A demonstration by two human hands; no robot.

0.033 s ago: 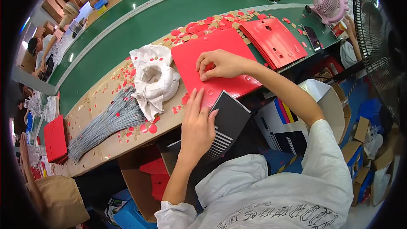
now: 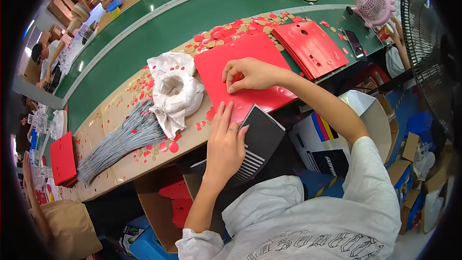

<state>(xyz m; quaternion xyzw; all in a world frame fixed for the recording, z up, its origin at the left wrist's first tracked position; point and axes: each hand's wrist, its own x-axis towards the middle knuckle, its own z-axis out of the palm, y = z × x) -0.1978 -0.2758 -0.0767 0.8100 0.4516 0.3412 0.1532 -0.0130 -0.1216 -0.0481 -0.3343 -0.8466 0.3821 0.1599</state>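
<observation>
A red plastic sheet (image 2: 215, 62) with circular cut marks lies at the table's near edge. My right hand (image 2: 248, 73) rests over it, thumb and fingertips closed in a pinch at its surface; whatever is between them cannot be made out. My left hand (image 2: 224, 147) lies open, fingers stretched out with the tips on the sheet's near edge and the thumb apart. A black box flap with white stripes (image 2: 262, 130) stands beside the left thumb. Left of the sheet sits a ring of bunched white cloth (image 2: 190, 94).
Loose red and tan discs (image 2: 221, 33) lie along the sheet's far side. A stack of punched red sheets (image 2: 313, 48), a phone (image 2: 355, 44) and a pink fan (image 2: 374, 6) are at right. Grey wire ties (image 2: 122, 137) lie at left. Open cartons (image 2: 156, 212) stand below the table.
</observation>
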